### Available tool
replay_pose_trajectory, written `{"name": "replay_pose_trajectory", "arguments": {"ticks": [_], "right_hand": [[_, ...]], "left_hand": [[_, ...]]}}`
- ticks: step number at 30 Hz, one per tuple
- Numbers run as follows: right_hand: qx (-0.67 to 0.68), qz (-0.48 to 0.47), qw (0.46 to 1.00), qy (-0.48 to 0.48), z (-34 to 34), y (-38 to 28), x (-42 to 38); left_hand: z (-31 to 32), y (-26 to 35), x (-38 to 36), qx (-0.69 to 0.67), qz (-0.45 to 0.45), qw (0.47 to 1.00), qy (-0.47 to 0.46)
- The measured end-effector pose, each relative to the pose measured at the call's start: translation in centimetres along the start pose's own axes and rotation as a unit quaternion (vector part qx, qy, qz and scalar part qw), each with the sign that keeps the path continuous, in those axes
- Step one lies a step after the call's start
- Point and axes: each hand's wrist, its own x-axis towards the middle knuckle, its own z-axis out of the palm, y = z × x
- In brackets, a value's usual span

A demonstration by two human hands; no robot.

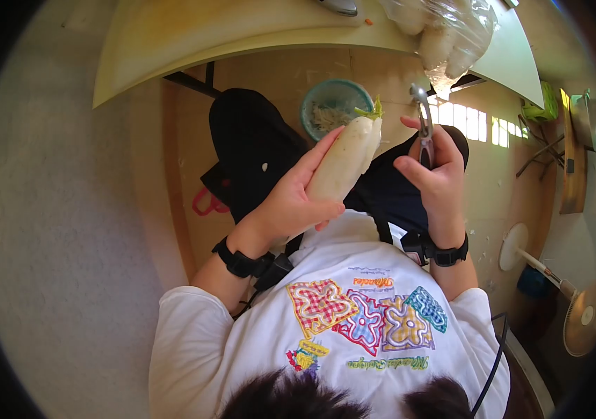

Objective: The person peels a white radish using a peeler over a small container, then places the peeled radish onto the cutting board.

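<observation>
So, closest thing is the white shirt (242, 349) with the colourful patches, then both hands up past it over the lap. The left hand (291, 192) has the radish (342, 160), fingers wrapped round the thick end and thumb laid across the near side, so opened just about as wide as the thing is fat. Its green stub points away from the body, up toward the bowl. Right hand (445, 181) has the peeler (425, 129), fingers curled round the handle with the thumb just beside it, head sticking up and out. Peeler and radish aren't touching, there's a clear gap between them.

Under that, black trousers (249, 146) with a white scrap on the left leg. Down between the knees is a teal bowl (305, 105) with a heap of pale peelings (333, 117) in the bottom.

Farther out is the table (172, 49), with a clear plastic bag (476, 28) slumped over its edge. Big pale lumps inside, but the shiny plastic makes them hard to identify.
</observation>
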Motion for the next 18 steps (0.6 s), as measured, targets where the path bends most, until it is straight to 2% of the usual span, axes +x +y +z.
{"name": "replay_pose_trajectory", "arguments": {"ticks": [4, 6, 7, 10, 11, 13, 17, 18], "right_hand": [[-0.042, -0.035, 0.998, -0.035, 2.4, -0.8, 0.2], [0.005, -0.019, 1.0, -0.023, 2.4, 0.4, 0.4], [-0.048, -0.035, 0.998, 0.015, 2.3, 0.7, 0.6], [-0.026, 0.0, 0.995, 0.092, 1.7, 0.1, 1.5], [-0.027, 0.0, 0.995, 0.092, 1.2, -0.1, 1.8], [-0.13, -0.024, 0.986, 0.104, 0.4, -0.3, 2.3], [-0.124, -0.027, 0.989, 0.073, 0.3, -1.2, 1.4], [-0.048, -0.034, 0.997, 0.045, 0.1, -0.5, 1.0]], "left_hand": [[-0.1, 0.1, 0.1, 0.014, -0.009, 1.0, -0.012], [-0.1, 0.3, -0.1, 0.006, -0.006, 1.0, -0.013], [-0.1, 0.4, -0.2, 0.008, -0.009, 1.0, -0.01], [0.2, 0.8, -0.4, 0.0, -0.014, 1.0, 0.003], [0.3, 0.9, -0.5, -0.007, -0.015, 1.0, 0.016], [0.0, 0.7, -0.4, -0.007, -0.008, 1.0, 0.022], [-0.5, 0.4, -0.3, -0.015, 0.001, 0.999, 0.032], [-0.6, 0.3, -0.2, -0.016, 0.002, 0.999, 0.032]]}}
